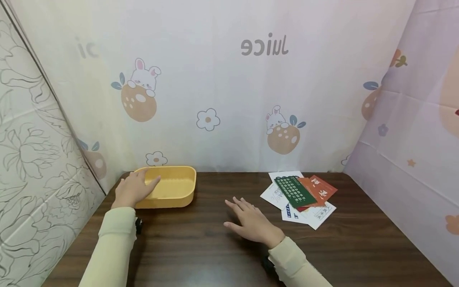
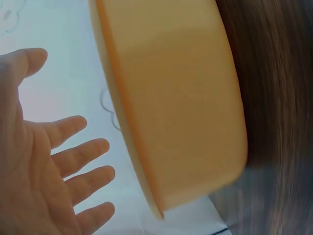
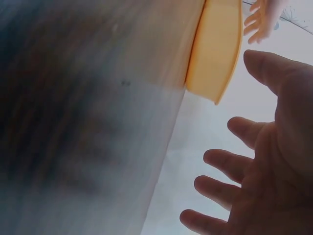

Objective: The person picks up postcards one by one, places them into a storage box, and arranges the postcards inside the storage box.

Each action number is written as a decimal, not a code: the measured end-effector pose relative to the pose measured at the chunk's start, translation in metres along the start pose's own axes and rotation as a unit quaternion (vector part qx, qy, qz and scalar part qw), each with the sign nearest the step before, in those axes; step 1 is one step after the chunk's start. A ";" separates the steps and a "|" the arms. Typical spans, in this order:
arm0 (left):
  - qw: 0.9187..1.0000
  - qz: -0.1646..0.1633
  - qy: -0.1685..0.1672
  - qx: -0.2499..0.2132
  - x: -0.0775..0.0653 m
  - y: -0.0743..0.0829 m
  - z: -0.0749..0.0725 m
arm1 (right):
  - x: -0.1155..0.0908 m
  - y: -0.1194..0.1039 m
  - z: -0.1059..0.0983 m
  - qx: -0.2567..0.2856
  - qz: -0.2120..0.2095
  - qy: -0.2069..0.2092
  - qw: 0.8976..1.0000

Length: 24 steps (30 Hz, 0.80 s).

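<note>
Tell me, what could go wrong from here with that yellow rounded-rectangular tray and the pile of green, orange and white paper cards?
The bare left hand hovers by the left end of the yellow rounded-rectangular tray, so a clumsy move might knock it along the brown wood-grain table.

The green, orange and white paper cards overlap loosely, so a hasty grab by the empty right hand could scatter them.
</note>
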<state>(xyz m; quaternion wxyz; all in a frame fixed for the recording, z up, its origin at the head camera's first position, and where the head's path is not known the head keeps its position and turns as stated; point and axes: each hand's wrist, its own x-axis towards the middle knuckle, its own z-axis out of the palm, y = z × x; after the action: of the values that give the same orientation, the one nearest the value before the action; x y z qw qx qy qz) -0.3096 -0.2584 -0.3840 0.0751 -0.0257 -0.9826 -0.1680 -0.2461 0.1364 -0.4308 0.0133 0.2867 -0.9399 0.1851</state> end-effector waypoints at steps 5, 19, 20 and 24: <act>1.000 -0.011 -0.011 0.008 0.006 -0.019 -0.004 | 0.002 -0.005 0.002 0.001 -0.004 -0.008 1.000; 0.994 -0.075 0.006 -0.078 0.011 -0.062 0.004 | 0.007 -0.016 0.005 0.007 -0.019 -0.029 0.999; 0.991 -0.082 0.006 -0.103 0.012 -0.064 0.005 | 0.008 -0.017 0.006 0.008 -0.019 -0.031 0.999; 0.964 -0.135 0.003 -0.230 0.011 -0.072 0.010 | 0.011 -0.022 0.008 0.012 -0.024 -0.033 0.999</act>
<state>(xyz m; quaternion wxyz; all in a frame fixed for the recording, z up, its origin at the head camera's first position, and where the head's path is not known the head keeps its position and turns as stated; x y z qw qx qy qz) -0.3272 -0.3222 -0.4148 0.0471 0.0917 -0.9116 -0.3981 -0.2423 0.1111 -0.4294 -0.0169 0.3154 -0.9304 0.1862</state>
